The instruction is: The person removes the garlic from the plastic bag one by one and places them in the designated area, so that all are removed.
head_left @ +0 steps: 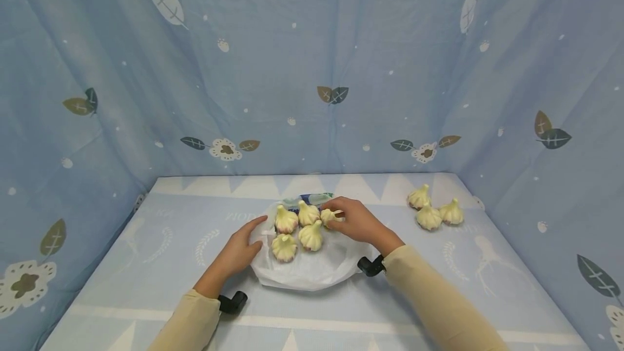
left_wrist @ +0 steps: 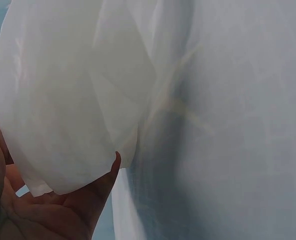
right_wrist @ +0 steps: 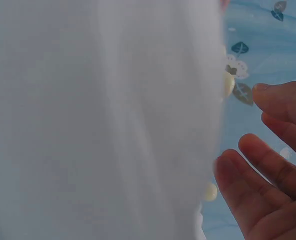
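Several pale garlic bulbs (head_left: pixel 311 236) with purplish bases sit together on a crumpled white plastic bag (head_left: pixel 317 275) at the middle of the table. My right hand (head_left: pixel 353 220) reaches over the bag's right side, its fingers around the rightmost garlic bulb (head_left: pixel 329 218) in the head view. In the right wrist view its thumb and fingers stand apart, with nothing between them. At the bag's left edge, my left hand (head_left: pixel 239 248) has its fingers extended and thumb apart. The left wrist view shows a fingertip against the white plastic.
Three more garlic bulbs (head_left: pixel 429 216) lie in a cluster at the back right of the table (head_left: pixel 195 280). A blue curtain (head_left: pixel 292 69) printed with leaves and flowers stands behind and along both sides. Each wrist carries a small black camera mount (head_left: pixel 233 303).
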`<state>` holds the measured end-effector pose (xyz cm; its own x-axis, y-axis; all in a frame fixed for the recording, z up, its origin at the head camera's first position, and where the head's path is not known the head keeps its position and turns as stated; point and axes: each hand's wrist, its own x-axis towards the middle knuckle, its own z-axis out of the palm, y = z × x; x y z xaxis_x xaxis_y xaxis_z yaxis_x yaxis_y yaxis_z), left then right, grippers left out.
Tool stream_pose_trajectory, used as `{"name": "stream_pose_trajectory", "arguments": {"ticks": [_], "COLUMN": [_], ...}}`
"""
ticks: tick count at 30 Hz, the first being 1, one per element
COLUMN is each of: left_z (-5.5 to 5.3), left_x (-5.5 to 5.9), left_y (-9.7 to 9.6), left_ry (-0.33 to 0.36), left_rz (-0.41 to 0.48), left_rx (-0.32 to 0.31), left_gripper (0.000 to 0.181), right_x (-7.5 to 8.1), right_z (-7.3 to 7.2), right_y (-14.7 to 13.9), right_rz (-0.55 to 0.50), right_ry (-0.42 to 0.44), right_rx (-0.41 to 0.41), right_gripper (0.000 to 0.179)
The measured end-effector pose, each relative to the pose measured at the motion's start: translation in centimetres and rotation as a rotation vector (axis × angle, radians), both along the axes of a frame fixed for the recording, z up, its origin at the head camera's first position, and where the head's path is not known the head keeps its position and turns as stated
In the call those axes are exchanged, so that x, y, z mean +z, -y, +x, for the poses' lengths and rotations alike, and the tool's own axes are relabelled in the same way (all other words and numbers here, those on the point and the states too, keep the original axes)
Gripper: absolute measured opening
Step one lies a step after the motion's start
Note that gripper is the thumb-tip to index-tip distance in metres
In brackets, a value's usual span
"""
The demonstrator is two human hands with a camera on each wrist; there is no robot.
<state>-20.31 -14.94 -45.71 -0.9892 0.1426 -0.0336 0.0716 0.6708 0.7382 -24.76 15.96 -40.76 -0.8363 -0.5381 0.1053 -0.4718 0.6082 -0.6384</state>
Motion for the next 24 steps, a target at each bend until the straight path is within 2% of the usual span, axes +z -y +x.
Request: {"name": "stream_pose_trajectory", "arguments": {"ticks": [10,19,24], "left_z": [0.0,0.2,0.2], "left_x": [-0.1,-0.1,-0.1], "left_y": [-0.1,0.0,0.0], "left_ry": [0.009,0.002,-0.004], "left_rz": [-0.015,-0.023,-0.024], "left_rx": [0.009,-0.009,-0.018], "left_gripper": [0.061,0.061,0.060], "right_x": [-1.3,-1.8,-2.0], "right_z": [0.1,0.2,0.2], "right_y": [1.2,2.0,2.1], "right_rz": [-0.015,0.006,0.010], "right_ry": [0.012,0.054,0.046], "right_rx": [0.057,0.056,0.044], "right_gripper": [0.034,0.033,0.029]}}
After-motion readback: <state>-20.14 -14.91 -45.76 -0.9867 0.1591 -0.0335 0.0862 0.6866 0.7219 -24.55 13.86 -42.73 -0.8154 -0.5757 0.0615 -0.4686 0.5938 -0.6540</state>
